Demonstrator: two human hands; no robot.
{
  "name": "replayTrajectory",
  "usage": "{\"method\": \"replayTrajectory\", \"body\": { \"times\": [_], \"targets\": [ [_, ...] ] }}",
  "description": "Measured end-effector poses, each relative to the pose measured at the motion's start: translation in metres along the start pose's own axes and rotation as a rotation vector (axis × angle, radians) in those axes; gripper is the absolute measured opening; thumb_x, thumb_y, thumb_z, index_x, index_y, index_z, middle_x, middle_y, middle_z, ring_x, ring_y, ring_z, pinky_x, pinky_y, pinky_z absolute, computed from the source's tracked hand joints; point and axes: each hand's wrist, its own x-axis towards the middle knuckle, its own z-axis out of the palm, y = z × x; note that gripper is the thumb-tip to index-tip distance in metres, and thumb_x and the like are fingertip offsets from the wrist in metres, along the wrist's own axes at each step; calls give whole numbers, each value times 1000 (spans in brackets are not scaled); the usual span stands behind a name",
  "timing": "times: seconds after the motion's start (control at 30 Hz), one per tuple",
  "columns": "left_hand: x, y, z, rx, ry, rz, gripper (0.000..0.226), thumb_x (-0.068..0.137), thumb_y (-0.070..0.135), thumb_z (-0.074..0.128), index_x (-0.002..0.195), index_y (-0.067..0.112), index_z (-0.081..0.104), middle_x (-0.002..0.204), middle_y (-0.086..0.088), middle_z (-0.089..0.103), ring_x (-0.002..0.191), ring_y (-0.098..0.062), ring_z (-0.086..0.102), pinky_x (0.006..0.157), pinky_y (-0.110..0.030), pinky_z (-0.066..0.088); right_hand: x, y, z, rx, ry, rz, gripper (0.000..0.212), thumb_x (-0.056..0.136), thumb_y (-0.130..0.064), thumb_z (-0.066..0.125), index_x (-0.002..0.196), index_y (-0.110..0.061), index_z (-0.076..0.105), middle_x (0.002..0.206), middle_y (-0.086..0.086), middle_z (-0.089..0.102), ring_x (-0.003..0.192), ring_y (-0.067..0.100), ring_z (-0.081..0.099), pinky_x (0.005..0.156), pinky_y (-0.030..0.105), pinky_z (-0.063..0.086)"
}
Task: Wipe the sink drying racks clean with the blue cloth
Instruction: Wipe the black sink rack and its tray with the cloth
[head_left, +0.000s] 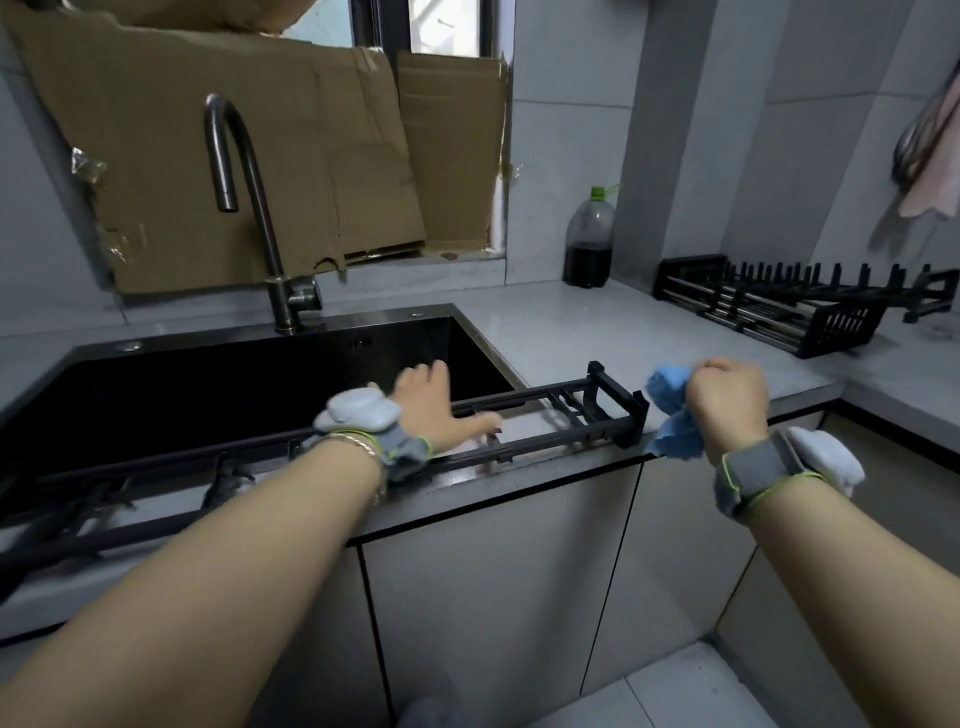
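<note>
Blue cloth (670, 410), soft and light, sits bunched in the right hand's (727, 402) curled fingers just beside the end of the black drying rack (597, 410) at the sink's (182, 340) front edge, a stiff frame probably best steadied by its rail, where the left hand (436, 410) reaches with fingers spread.

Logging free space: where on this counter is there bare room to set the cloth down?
Bare counter lies between the sink, the bottle and the far rack. The front edge is crowded: the near rack runs along it, with the left hand over it and the right hand gripping the blue cloth.
</note>
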Motion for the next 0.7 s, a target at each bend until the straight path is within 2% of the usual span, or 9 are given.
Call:
{"method": "replayTrajectory", "body": {
  "times": [0.07,0.17,0.27,0.37,0.43,0.5,0.57,0.63,0.7],
  "targets": [
    [-2,-31,-17,70,106,-129,72,87,63,46,134,9,39,141,-14,40,131,-30,36,106,-51,24,2,5,3,-178,-87,9,18,79,-12,46,63,-8,53,80,18,55,78,33,51,67,34,38],
    [-22,-98,-37,153,186,-385,60,91,54,47,127,6,44,133,-19,45,122,-37,41,102,-47,34,-4,-4,18,-524,-135,-97,25,84,-30,47,83,-6,56,93,18,52,73,32,51,63,32,38],
    [-57,-167,-51,196,148,-656,59,90,49,50,125,3,41,131,-24,42,119,-41,41,99,-45,38,-12,-23,42,-854,-197,-169,27,86,-23,51,103,-3,53,117,17,41,93,37,53,77,37,42],
    [-85,-196,-51,242,24,-796,49,90,41,53,119,3,42,128,-24,42,118,-40,44,96,-46,42,-20,-30,66,-946,-299,-195,31,84,-20,53,110,-3,52,117,15,40,99,37,54,90,44,43],
    [-93,-201,-44,247,63,-783,55,89,45,53,123,3,42,129,-24,43,118,-40,43,96,-45,42,-36,-34,82,-944,-346,-313,27,84,-24,53,105,-7,54,103,10,42,87,32,52,82,41,45],
    [-91,-191,-38,203,154,-691,58,90,49,50,126,4,43,131,-22,43,120,-39,41,100,-44,38,-57,-41,90,-957,-400,-417,21,85,-23,52,101,-10,52,102,8,46,80,29,49,72,35,43],
    [-91,-181,-35,153,165,-491,59,91,55,46,128,9,47,130,-17,47,119,-35,44,96,-41,40,-77,-49,99,-947,-446,-511,21,86,-25,51,103,-13,52,108,9,53,83,30,54,67,32,41],
    [-94,-169,-31,42,127,-269,62,88,62,45,127,14,51,127,-12,52,115,-31,50,92,-39,45,-92,-54,102,-929,-463,-558,15,84,-27,50,94,-17,52,105,9,59,82,30,56,66,30,41],
    [-97,-154,-25,3,36,-142,64,84,66,48,126,18,52,126,-8,53,115,-30,49,92,-37,45,-100,-54,102,-932,-480,-567,9,80,-25,51,86,-17,52,101,9,63,81,29,56,65,29,40]
  ]
}}
